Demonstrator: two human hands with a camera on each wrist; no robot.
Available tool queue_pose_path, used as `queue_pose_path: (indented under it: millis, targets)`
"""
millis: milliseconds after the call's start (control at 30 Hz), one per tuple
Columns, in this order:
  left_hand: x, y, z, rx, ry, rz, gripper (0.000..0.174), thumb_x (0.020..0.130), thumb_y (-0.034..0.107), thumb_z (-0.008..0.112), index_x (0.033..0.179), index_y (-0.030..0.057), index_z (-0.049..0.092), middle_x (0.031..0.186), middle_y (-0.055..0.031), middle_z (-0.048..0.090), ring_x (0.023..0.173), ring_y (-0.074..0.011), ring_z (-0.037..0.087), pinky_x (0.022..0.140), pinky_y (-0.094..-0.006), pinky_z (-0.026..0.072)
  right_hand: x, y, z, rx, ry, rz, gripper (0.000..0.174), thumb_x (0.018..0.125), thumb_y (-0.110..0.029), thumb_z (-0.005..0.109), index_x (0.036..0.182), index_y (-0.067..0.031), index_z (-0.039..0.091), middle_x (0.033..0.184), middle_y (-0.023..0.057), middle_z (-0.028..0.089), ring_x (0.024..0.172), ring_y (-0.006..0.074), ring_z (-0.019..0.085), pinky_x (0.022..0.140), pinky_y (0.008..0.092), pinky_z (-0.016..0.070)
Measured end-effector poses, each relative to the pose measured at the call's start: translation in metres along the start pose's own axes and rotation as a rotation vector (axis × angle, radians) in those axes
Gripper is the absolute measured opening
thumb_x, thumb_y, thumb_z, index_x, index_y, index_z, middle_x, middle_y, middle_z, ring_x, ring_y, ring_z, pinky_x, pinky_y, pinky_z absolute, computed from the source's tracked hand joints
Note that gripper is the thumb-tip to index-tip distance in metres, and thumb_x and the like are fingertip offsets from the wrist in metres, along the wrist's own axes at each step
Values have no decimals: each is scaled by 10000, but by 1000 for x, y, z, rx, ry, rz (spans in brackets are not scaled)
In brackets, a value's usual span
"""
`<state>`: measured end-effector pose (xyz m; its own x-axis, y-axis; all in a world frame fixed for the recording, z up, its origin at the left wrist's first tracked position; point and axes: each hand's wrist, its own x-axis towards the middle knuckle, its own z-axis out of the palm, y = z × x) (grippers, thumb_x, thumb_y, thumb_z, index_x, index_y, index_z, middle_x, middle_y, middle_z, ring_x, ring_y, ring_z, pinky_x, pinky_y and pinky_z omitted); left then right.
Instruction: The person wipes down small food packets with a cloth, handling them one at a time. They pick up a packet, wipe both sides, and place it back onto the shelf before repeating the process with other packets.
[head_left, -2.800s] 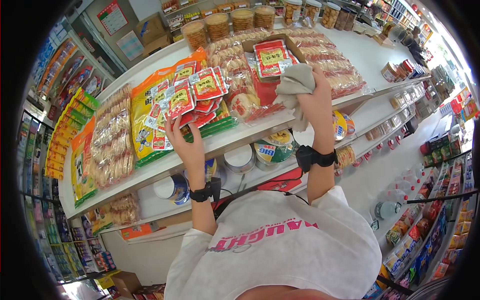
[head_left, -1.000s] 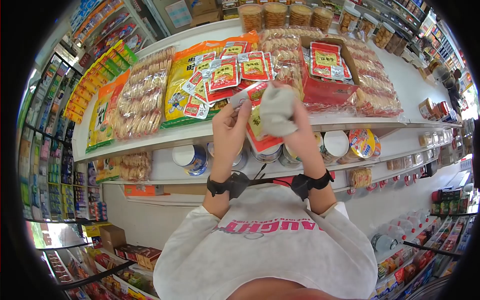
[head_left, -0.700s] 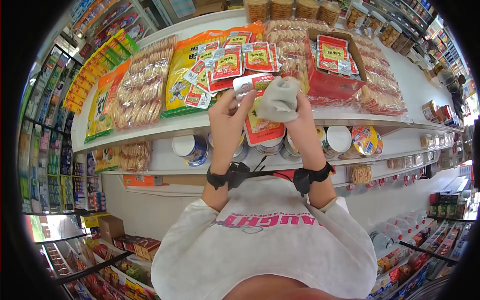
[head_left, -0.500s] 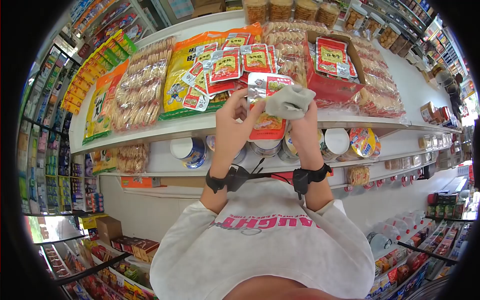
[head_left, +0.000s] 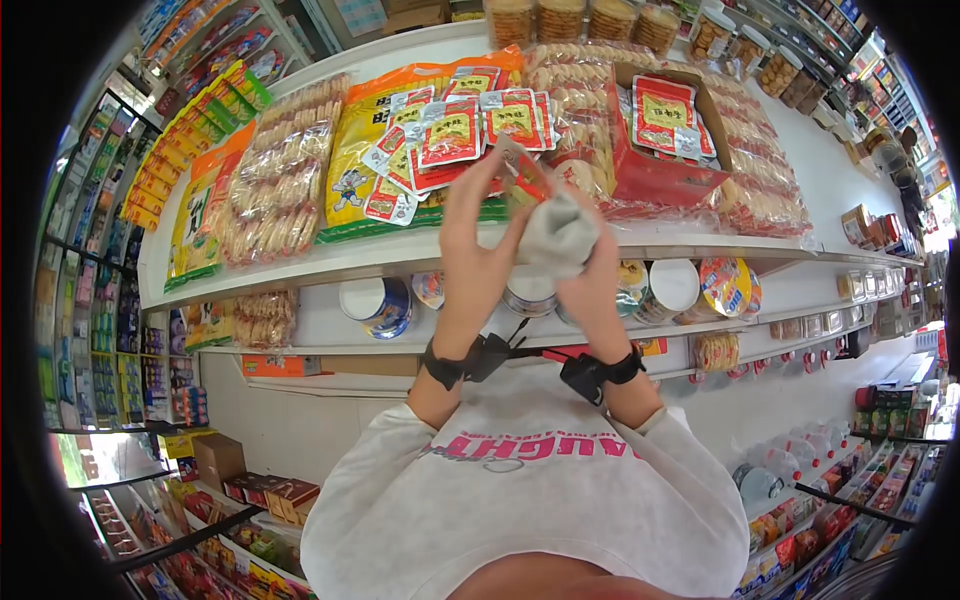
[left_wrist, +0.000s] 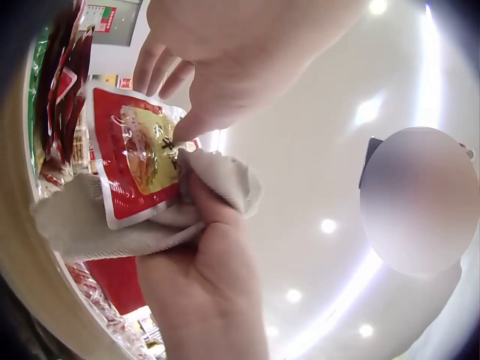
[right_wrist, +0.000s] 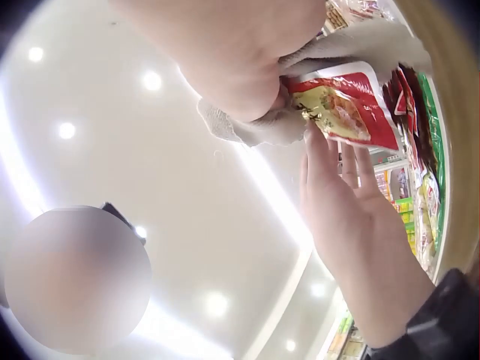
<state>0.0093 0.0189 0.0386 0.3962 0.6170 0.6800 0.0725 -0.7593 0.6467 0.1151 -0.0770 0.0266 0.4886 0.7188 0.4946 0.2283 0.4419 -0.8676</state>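
Note:
A red-and-silver snack packet (head_left: 525,178) is held upright and tilted between both hands above the shelf's front edge. My left hand (head_left: 472,235) pinches its one side with thumb and fingers, as the left wrist view shows on the packet (left_wrist: 139,161). My right hand (head_left: 592,275) grips a grey cloth (head_left: 562,238) against the packet's other side. In the right wrist view the cloth (right_wrist: 247,127) wraps round the packet's edge, thumb on one face. Behind the hands, several like packets (head_left: 450,130) lie piled on a yellow snack bag (head_left: 350,180).
An open red box (head_left: 665,185) of similar packets stands to the right on bagged round crackers (head_left: 765,175). Tubs of biscuits (head_left: 560,20) line the back. Below, a lower shelf (head_left: 470,345) carries bowls of instant noodles (head_left: 375,300).
The left hand has come from the pile and the right hand from the box to meet at the front, holding one packet. Lately the packet has turned from face-up to nearly edge-on.

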Motion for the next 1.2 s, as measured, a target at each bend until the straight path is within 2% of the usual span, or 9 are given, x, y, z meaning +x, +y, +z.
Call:
queue_pose_path:
  millis: [33, 133, 167, 267, 400, 467, 667, 967, 1200]
  targets:
    - [-2, -5, 2, -322, -77, -86, 569, 1004, 246, 627, 1471, -12, 430, 1413, -192, 531, 1318, -230, 489, 1095, -380, 386, -1, -5, 7, 44, -97, -33, 715, 813, -77, 726, 1469, -18, 447, 1405, 181, 544, 1277, 234, 531, 1057, 359, 418]
    - [-13, 5, 3, -945, -40, -503, 551, 1072, 389, 445, 1433, -27, 467, 1374, -143, 555, 1267, -187, 509, 1068, -338, 404, -6, -5, 25, -257, -187, -167, 821, 817, -155, 718, 1530, -4, 340, 1591, 253, 291, 1465, 374, 325, 1166, 437, 289]
    - [-17, 8, 1, -1061, -18, -628, 578, 1094, 440, 370, 1400, -31, 505, 1325, -112, 585, 1215, -157, 534, 1040, -314, 422, -2, 0, 20, -360, -258, -184, 878, 812, -216, 723, 1539, 17, 289, 1638, 278, 122, 1508, 453, 159, 1205, 477, 188]
    - [-8, 11, -9, -824, -164, -551, 502, 1087, 416, 415, 1293, -13, 573, 1142, -44, 648, 936, -93, 607, 876, -262, 493, 9, 11, 18, -488, -93, -198, 913, 811, -192, 735, 1554, 17, 247, 1613, 287, 194, 1497, 442, 208, 1196, 463, 217]
    - [-9, 6, -4, -959, -37, -746, 505, 1080, 442, 427, 1210, -7, 619, 1075, -57, 663, 950, -83, 605, 842, -271, 497, 16, 24, 6, -181, -129, 77, 950, 799, -147, 748, 1558, 24, 202, 1587, 290, 231, 1490, 451, 213, 1198, 458, 212]
    - [-5, 10, -2, -1024, 35, -770, 492, 1069, 432, 454, 1256, 0, 597, 1158, -78, 662, 1033, -132, 636, 899, -309, 513, 17, 24, 11, -345, -109, -126, 958, 797, -124, 750, 1558, 29, 188, 1581, 281, 242, 1488, 457, 212, 1201, 455, 204]
    - [-2, 12, -1, -1215, 136, -873, 494, 1042, 435, 517, 1312, 25, 571, 1224, -88, 656, 1065, -161, 656, 909, -327, 530, 2, 15, 26, -507, -74, -201, 928, 785, -124, 753, 1564, -37, 256, 1630, 274, 134, 1476, 493, 195, 1208, 513, 182]
    - [-4, 11, -10, -1099, 173, -812, 444, 1055, 449, 482, 1209, 52, 605, 1104, -42, 647, 975, -110, 633, 795, -273, 518, -5, 0, 23, -628, -349, -370, 835, 752, -221, 710, 1518, -88, 405, 1615, 198, 268, 1447, 471, 260, 1202, 558, 184]
    - [-3, 10, -13, -1188, 133, -844, 428, 1059, 374, 502, 1262, 8, 591, 1190, -82, 656, 1060, -146, 640, 911, -296, 506, -7, -3, 29, -542, -250, -263, 882, 751, -207, 721, 1538, -62, 350, 1606, 235, 255, 1443, 474, 261, 1206, 564, 175]
